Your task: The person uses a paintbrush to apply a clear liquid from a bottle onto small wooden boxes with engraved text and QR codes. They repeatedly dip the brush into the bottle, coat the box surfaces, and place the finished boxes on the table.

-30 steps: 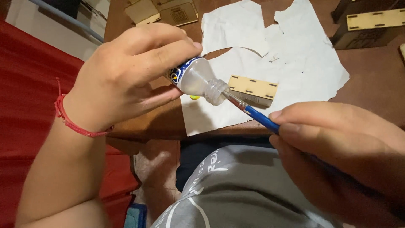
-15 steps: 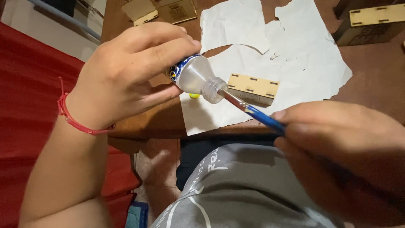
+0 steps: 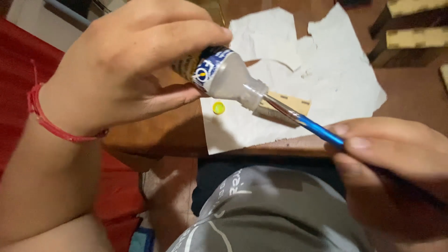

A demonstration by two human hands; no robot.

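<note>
My left hand (image 3: 126,65) grips a small clear plastic bottle (image 3: 228,77) with a blue label, tipped on its side so its neck points right. My right hand (image 3: 396,172) pinches a blue-handled paintbrush (image 3: 312,127). The brush's metal ferrule reaches into the bottle's mouth, so its tip is hidden. Both hands hover above the near edge of a brown wooden table (image 3: 158,135). A red string bracelet (image 3: 46,121) circles my left wrist.
Torn white paper sheets (image 3: 336,88) cover the table. On them lie a small yellow cap (image 3: 218,108) and a flat light wooden piece with notched edges (image 3: 289,103). More light wooden parts (image 3: 415,37) sit at the far right. A red surface (image 3: 23,60) lies left.
The view has drawn closer to my hands. The bottle and brush stay joined, with the brush still in the bottle's mouth. The yellow cap now shows fully below the bottle.
</note>
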